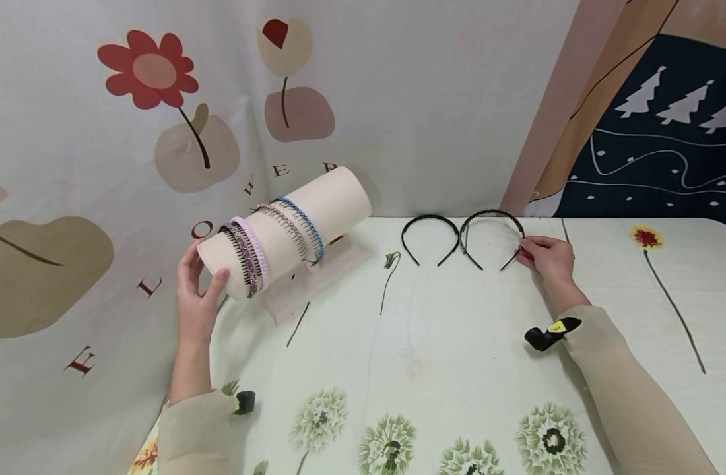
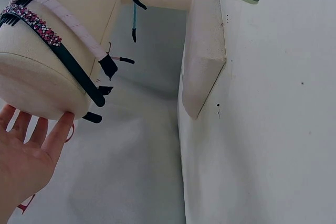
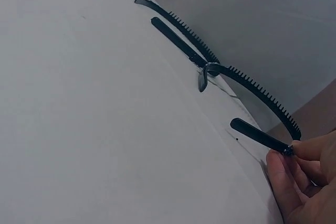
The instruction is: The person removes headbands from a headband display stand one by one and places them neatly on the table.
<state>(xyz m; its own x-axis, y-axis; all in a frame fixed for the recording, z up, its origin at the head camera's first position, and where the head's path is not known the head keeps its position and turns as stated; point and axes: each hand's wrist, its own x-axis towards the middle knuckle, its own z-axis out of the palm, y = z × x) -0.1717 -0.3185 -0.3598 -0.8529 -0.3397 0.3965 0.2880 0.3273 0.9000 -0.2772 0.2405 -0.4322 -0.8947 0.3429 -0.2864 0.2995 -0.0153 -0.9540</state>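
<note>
A cream cylindrical headband stand (image 1: pixel 333 198) stands at the left on a flat base (image 1: pixel 321 280). On it sit a blue headband (image 1: pixel 303 218), a silvery one (image 1: pixel 282 221), a lilac one (image 1: pixel 253 244) and a dark glittery headband (image 2: pixel 52 38). My left hand (image 1: pixel 199 300) holds the near end of the cylinder, thumb and fingers spread across it. At the back of the table my right hand (image 1: pixel 550 260) pinches one leg of a black toothed headband (image 1: pixel 490 212). A second black headband (image 1: pixel 431 218) stands beside it, touching or overlapping at the side.
A pale cloth with printed dandelions (image 1: pixel 321 419) covers the table (image 1: pixel 446 349). Behind rises a light hanging cloth (image 1: pixel 428 119) with printed flowers. A dark cloth with white trees (image 1: pixel 672 158) hangs at the right. Both wrists carry small black devices (image 1: pixel 544 336).
</note>
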